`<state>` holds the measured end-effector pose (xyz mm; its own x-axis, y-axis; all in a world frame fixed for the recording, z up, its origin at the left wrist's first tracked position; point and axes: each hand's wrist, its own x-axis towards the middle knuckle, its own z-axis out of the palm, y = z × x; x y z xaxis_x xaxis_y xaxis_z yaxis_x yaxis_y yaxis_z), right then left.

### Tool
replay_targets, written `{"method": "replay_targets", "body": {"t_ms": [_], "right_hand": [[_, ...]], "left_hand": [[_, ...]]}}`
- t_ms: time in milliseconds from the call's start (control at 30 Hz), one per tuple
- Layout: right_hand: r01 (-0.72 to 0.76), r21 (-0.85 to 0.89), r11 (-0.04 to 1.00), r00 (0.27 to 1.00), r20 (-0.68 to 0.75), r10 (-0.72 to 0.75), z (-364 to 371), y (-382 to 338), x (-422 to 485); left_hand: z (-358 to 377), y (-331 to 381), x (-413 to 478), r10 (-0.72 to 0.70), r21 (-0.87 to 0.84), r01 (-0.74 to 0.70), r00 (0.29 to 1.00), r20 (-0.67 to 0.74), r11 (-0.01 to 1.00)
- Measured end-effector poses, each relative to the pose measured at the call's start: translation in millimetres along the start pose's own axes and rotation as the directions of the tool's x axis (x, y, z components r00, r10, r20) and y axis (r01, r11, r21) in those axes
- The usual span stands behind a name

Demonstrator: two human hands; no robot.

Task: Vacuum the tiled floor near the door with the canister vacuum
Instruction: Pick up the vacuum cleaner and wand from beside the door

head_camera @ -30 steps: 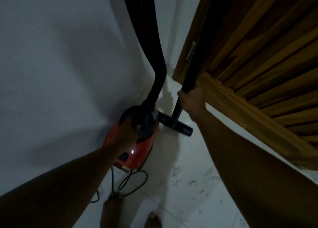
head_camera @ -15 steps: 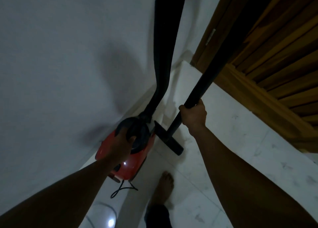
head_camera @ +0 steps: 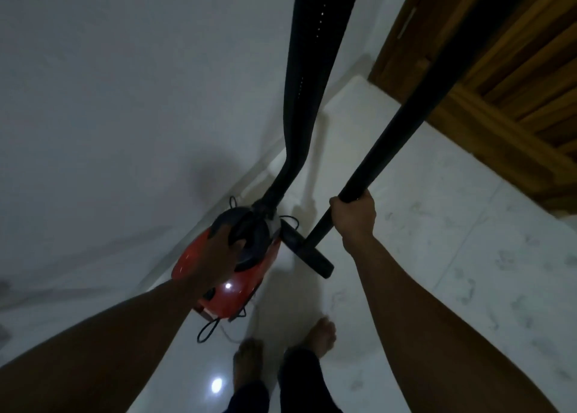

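Note:
A red canister vacuum [head_camera: 231,291] with a black top hangs just above the white tiled floor [head_camera: 437,256], close to the wall. My left hand [head_camera: 218,247] is closed around its black carry handle. A thick black hose [head_camera: 309,85] rises from the canister's top and leaves the frame at the top. My right hand [head_camera: 354,217] grips the black wand [head_camera: 399,122], which slants down to the black floor nozzle [head_camera: 307,255] resting on the tiles beside the canister.
A slatted wooden door [head_camera: 515,53] fills the upper right, its bottom edge over the tiles. A plain white wall [head_camera: 125,100] runs along the left. A black power cord [head_camera: 207,331] loops below the canister. My bare feet [head_camera: 315,339] stand on the tiles at the bottom.
The door has slid toward the upper right and more tiled floor shows beside it. The canister, wand and nozzle have moved away from the door. My feet have changed place.

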<state>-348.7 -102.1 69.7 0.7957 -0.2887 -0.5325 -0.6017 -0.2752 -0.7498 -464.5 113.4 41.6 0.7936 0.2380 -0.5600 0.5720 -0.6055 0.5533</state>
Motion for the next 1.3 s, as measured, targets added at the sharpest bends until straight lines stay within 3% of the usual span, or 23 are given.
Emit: {"method": "replay_targets", "body": {"t_ms": [533, 800, 1000, 1300], "right_hand": [[0.013, -0.028, 1.000, 0.996, 0.088, -0.011, 6, 147, -163], [-0.016, -0.055, 0.998, 0.996, 0.083, 0.021, 35, 219, -236], [-0.015, -0.081, 0.997, 0.999, 0.050, 0.019, 50, 263, -268], [0.005, -0.154, 0.988, 0.999, -0.034, -0.010, 43, 311, -277]], "left_hand": [[53, -165, -157, 0.024, 0.016, -0.023, 0.998, -0.062, 1.000], [68, -252, -225, -0.047, 0.010, 0.048, 0.998, -0.041, 0.999], [89, -315, -246, -0.088, -0.029, 0.088, 0.996, -0.014, 0.996], [124, -355, -245, -0.077, -0.067, 0.078, 0.997, 0.014, 0.995]]}}
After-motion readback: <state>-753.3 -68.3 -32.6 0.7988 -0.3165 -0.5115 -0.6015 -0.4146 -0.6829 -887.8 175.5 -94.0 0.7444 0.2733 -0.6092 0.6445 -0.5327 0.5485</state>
